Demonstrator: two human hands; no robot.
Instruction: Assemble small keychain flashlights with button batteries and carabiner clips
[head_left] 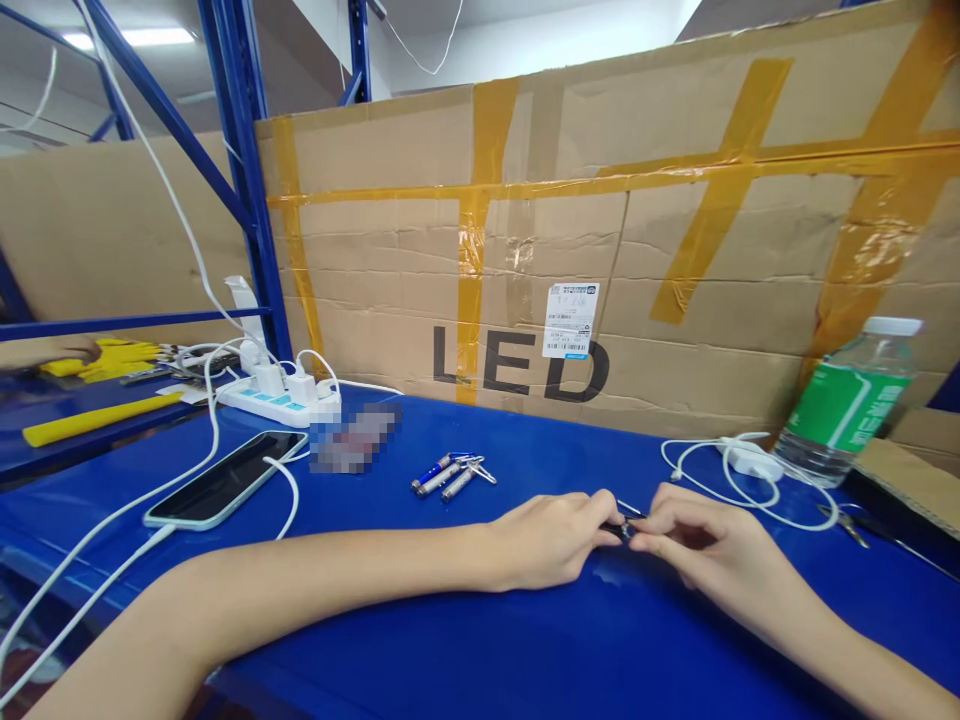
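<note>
My left hand (551, 535) and my right hand (701, 540) meet over the blue table (525, 640), fingertips pinched together on a small dark keychain torch (624, 526) with a thin metal ring or pin sticking out of it. Both forearms rest on the table. A little cluster of similar small keychain torches (450, 475), blue and silver, lies on the table behind my left hand, apart from it.
A phone (225, 478) on a white cable lies at the left, near a white power strip (277, 398) with chargers. A white charger and coiled cable (746, 465) and a green-labelled water bottle (851, 400) stand at the right. A taped cardboard wall (637, 230) marked LED closes the back. Another person's hand (56, 350) is far left.
</note>
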